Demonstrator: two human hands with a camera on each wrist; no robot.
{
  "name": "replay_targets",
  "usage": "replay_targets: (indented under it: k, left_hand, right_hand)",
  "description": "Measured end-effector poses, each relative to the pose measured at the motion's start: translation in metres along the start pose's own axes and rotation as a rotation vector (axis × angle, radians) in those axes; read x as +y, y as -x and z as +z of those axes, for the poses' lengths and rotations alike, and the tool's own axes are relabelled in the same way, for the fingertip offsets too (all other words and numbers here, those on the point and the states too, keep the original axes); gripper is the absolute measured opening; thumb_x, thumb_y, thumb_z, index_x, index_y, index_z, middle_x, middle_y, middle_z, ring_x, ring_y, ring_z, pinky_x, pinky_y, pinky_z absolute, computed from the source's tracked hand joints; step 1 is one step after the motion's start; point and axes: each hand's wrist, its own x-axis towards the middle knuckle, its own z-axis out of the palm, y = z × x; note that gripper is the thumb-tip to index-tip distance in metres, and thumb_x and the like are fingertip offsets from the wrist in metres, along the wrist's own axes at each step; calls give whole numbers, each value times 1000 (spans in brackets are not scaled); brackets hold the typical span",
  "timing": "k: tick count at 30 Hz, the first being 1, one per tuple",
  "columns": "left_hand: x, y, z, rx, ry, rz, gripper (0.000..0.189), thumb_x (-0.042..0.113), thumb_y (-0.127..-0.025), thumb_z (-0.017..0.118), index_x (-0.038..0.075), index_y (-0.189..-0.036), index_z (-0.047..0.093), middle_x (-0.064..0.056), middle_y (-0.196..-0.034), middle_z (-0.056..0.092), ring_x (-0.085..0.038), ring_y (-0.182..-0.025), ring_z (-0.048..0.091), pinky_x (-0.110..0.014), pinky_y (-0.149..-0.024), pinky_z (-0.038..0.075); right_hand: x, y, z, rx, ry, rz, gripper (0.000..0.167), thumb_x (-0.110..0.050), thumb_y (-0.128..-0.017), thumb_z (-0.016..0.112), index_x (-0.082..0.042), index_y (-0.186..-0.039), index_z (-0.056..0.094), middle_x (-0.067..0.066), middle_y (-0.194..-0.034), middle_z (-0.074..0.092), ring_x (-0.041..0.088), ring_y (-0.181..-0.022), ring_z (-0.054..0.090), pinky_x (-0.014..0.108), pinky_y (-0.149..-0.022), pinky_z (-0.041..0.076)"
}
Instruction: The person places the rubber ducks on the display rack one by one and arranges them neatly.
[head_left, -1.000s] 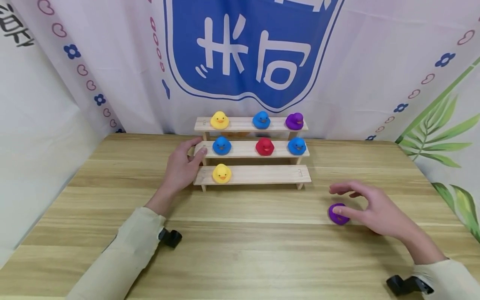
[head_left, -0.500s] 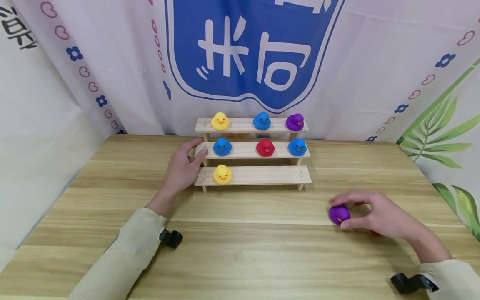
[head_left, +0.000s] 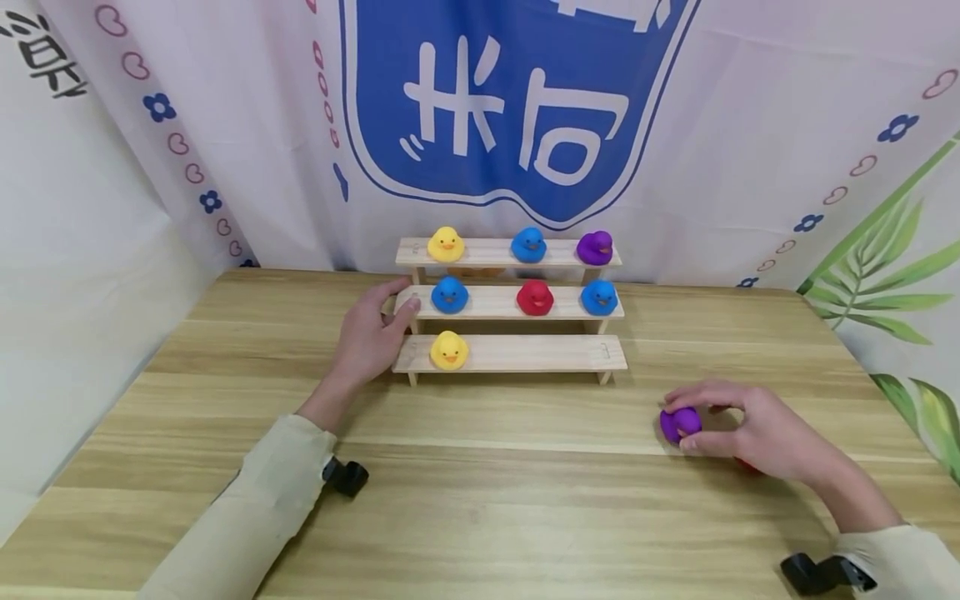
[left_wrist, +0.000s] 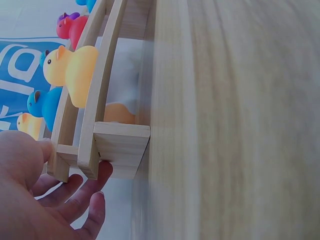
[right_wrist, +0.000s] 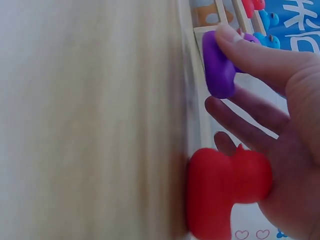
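Note:
In the head view, my right hand [head_left: 765,433] pinches a purple rubber duck [head_left: 675,426] between thumb and fingers, to the right of the three-step wooden stand [head_left: 532,353]. Whether this duck touches the table I cannot tell. A red rubber duck [right_wrist: 212,192] stands beneath that palm in the right wrist view, mostly hidden from the head view. My left hand [head_left: 370,332] holds the stand's left end, thumb by the middle step; the left wrist view has its fingers [left_wrist: 82,197] around the end. A yellow duck [head_left: 449,352] sits on the bottom step's left.
The middle step bears a blue duck [head_left: 450,295], a red duck [head_left: 536,297] and another blue duck [head_left: 600,297]. On top are yellow [head_left: 446,245], blue [head_left: 528,245] and purple [head_left: 596,248] ducks. A printed curtain [head_left: 285,167] hangs behind the wooden table [head_left: 480,508].
My right thumb and fingers have closed on the purple duck, which has turned slightly. The left hand stays at the stand. The head view has shifted a little.

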Motion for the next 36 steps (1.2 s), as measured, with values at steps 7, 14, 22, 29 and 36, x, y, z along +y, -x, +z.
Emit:
replay_targets:
  k: [7,14,22,29,36]
  left_hand:
    - [0,0,0,-4,-3,-10,55,39,-113,51,14,-162,45,-16,-163,47,-29,-95,66,-29,-77,53]
    - [-1,0,0,-6,0,-7,55,39,-113,51,15,-162,45,-16,-164,47,-29,-94,65,-30,-78,53]
    - [-1,-1,1,-2,1,4,55,39,-113,51,14,-161,46,-16,-163,47,-29,-94,64,-30,-77,53]
    - [1,-1,0,-1,1,-8,55,39,-113,51,14,-161,46,-16,-164,47,-29,-96,67,-29,-76,55]
    - [0,0,1,-4,13,-1,55,38,-113,52,14,-161,46,-16,-163,47,-27,-88,67,-29,-70,55]
  right_hand:
    - [-8,-12,-1,81,-8,-116,38,-19,-91,85,-30,-126,74,-7,-125,76,-2,-107,66,27,-89,60]
    - [-27,-33,6,129,-69,-193,38,-12,-96,80,-29,-129,72,-7,-127,73,1,-107,66,23,-91,59]
    - [-48,-57,20,159,-155,-133,35,-15,-97,79,-12,-130,67,6,-130,73,15,-109,69,23,-95,59]
    - [-62,-79,37,170,-257,-178,33,-8,-98,76,-10,-130,67,8,-134,70,20,-112,68,28,-96,60]
    - [-77,-93,53,152,-245,-128,32,-11,-101,73,-13,-133,67,9,-130,69,24,-111,67,42,-97,60]
